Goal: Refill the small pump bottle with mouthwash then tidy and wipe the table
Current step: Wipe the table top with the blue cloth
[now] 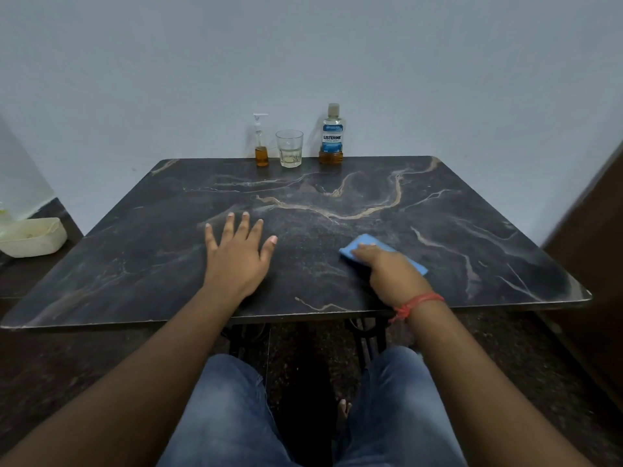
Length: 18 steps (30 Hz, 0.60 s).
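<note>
the small pump bottle (261, 143) stands upright at the far edge of the table (135, 251), close against the pale blue-grey wall (303, 45), with amber liquid filling only its lower part and a white pump head on top. just to its right sits a clear faceted glass (289, 149) holding a little pale liquid, and further right the listerine mouthwash bottle (332, 134), capped and upright, with amber liquid low in it. the three stand in a row, apart from one another.

the tabletop is dark marble-patterned, black and grey with tan and white veins running across it, its near edge worn pale. the left hand (237, 254) lies flat on the surface, fingers spread wide, gripping nothing. the right hand (392, 269) presses down on a blue cloth (362, 246), fingers curled over it, with the cloth showing on both sides of the hand; a red thread (416, 303) circles that wrist.

below the table edge are blue jeans (222, 409), a dark speckled floor (50, 365) and black metal legs. a cream plastic tub (32, 237) sits off to the left, and a dark brown panel (593, 237) rises at the right.
</note>
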Available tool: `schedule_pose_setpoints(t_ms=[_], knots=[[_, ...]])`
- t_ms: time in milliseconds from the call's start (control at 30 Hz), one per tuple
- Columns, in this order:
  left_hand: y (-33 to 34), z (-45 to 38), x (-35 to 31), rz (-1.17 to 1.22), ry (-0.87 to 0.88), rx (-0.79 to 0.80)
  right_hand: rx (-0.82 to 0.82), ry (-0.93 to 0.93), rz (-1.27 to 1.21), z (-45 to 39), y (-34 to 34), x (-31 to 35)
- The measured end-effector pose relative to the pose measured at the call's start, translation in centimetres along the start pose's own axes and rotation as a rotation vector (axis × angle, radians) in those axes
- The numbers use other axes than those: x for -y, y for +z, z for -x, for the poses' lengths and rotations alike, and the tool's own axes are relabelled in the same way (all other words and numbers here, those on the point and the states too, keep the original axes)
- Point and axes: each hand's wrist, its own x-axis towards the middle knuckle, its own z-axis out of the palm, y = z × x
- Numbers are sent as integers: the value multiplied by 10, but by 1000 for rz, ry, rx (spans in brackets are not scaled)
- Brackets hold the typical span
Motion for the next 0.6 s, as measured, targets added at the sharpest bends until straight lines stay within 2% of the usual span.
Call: schedule_pose_setpoints(t_ms=[33, 67, 100, 167, 200, 333, 400, 467, 500, 600], knots=[[1, 0, -11, 22, 13, 3, -13, 61, 73, -2, -3, 0], [3, 0, -24, 46, 33, 3, -57, 39, 84, 0, 2, 6], [4, 0, -37, 68, 56, 2, -94, -55, 59, 4, 15, 16], [7, -2, -62, 107, 94, 2, -63, -297, -23, 18, 35, 29], [8, -3, -72, 124, 108, 2, -52, -341, -47, 17, 34, 24], [15, -1, -84, 166, 115, -15, -101, -7, 123, -13, 7, -4], [16, -1, -82, 195, 86, -30, -165, -132, 62, -14, 20, 16], [17, -1, -82, 195, 81, -44, -107, -326, -14, -12, 30, 32], [17, -1, -83, 190, 87, -48, -93, -309, -48, -16, 25, 32], [17, 1, -84, 183, 95, -52, -121, 9, -27, -46, 3, 23]])
